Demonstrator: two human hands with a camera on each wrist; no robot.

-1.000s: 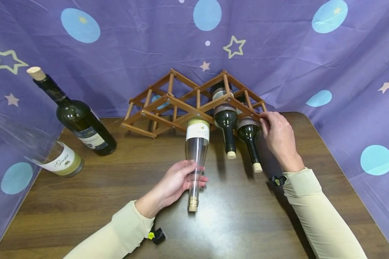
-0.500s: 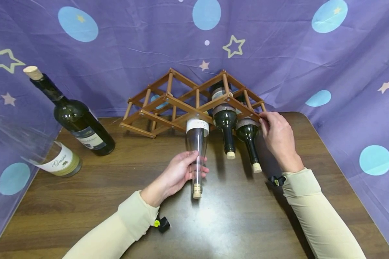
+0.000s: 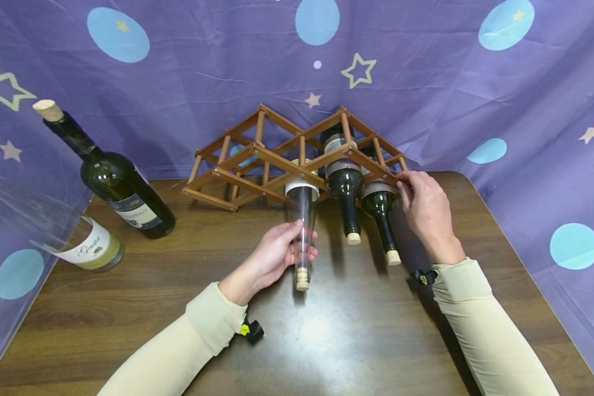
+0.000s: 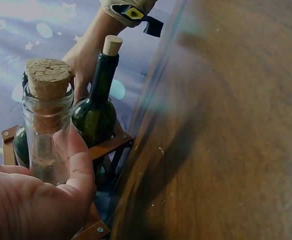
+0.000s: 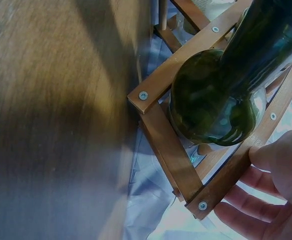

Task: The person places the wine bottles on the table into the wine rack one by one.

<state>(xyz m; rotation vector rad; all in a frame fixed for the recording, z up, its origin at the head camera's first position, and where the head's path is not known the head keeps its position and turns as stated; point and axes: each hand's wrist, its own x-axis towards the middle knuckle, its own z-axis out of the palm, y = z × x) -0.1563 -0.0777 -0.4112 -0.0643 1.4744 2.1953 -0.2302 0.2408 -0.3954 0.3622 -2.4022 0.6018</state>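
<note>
My left hand (image 3: pixel 274 256) grips the neck of a clear glass bottle (image 3: pixel 304 206) stopped with a cork (image 4: pixel 49 78). The bottle lies with its neck toward me, its labelled base end inside a middle slot of the wooden wine rack (image 3: pixel 277 179). At the rack's right end my right hand (image 3: pixel 425 214) pinches a slat between thumb and fingers, plain in the right wrist view. Two dark green bottles lie in the slots between my hands: one green bottle (image 3: pixel 345 184) and, right of it, another green bottle (image 3: pixel 379 202), corks toward me.
On the left of the wooden table (image 3: pixel 178 308) stand a dark corked wine bottle (image 3: pixel 124 187) and a clear bottle (image 3: pixel 86 242) with a white and gold label. A purple patterned cloth (image 3: pixel 203 55) hangs right behind the rack.
My left hand has pushed the clear bottle forward, so its label has slid under the rack's front slats. My right hand stays on the rack's end.
</note>
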